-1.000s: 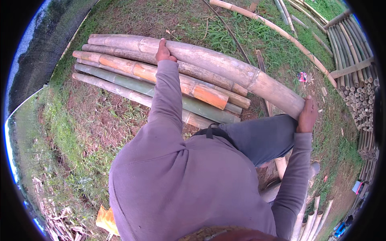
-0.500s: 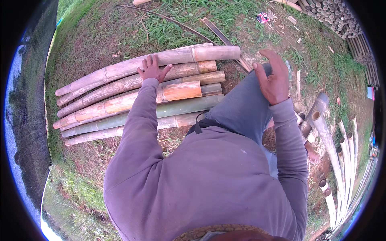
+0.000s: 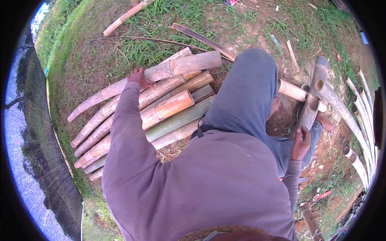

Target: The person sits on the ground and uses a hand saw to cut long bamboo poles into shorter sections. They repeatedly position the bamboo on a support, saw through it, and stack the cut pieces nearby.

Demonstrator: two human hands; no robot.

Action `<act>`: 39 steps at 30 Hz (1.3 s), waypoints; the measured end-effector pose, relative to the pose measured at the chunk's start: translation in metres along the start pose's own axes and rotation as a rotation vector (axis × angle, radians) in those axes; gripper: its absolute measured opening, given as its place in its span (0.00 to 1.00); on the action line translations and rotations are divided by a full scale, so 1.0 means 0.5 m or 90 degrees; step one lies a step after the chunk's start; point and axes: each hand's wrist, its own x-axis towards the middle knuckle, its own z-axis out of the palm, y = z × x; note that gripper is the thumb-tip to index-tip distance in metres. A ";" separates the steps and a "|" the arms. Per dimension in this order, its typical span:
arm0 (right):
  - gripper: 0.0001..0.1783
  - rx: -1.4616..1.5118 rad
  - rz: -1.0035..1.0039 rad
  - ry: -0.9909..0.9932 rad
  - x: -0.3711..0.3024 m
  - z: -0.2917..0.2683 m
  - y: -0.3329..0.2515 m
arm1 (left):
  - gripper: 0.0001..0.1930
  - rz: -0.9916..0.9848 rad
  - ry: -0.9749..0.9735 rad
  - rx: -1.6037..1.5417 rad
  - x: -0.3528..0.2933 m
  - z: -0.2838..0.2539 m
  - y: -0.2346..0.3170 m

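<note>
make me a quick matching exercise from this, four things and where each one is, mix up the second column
Column one:
1. left hand
2. right hand
3. green bamboo pole
4. dark mesh sheet

Column two:
A. next to an orange-tinted pole
B. along the picture's left rim
C. on a pale pole
D. by the cut-open bamboo

Pairs: 1-C, 2-D, 3-A, 4-B

Dark mesh netting point(image 3: 48, 160) ran down the left edge. Green grass point(image 3: 177, 24) covered patches of ground up top, with a short tan pole point(image 3: 128, 17) lying there. Thin curved strip point(image 3: 152, 39) sat near a wider dark split strip point(image 3: 193, 35). Upper right: clear narrow object point(image 3: 277, 44), pale wood sliver point(image 3: 292, 56) just beside. Pale thin poles point(image 3: 366, 100) fanned along right edge. Small red item point(image 3: 323, 195) lower right, kind unclear.
</note>
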 end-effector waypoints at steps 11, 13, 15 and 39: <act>0.38 -0.355 -0.789 -0.324 0.126 0.368 -0.675 | 0.47 0.005 0.253 0.025 -0.197 0.012 -0.010; 0.41 -0.536 -0.688 -0.496 0.138 0.424 -0.703 | 0.47 0.008 0.314 -0.003 -0.244 -0.022 -0.018; 0.43 -0.507 -0.662 -0.565 0.159 0.464 -0.714 | 0.47 -0.010 0.374 -0.020 -0.281 -0.055 -0.044; 0.49 -0.186 -0.906 -0.333 0.112 0.289 -0.635 | 0.29 -0.191 0.723 -1.794 -0.390 0.062 -0.069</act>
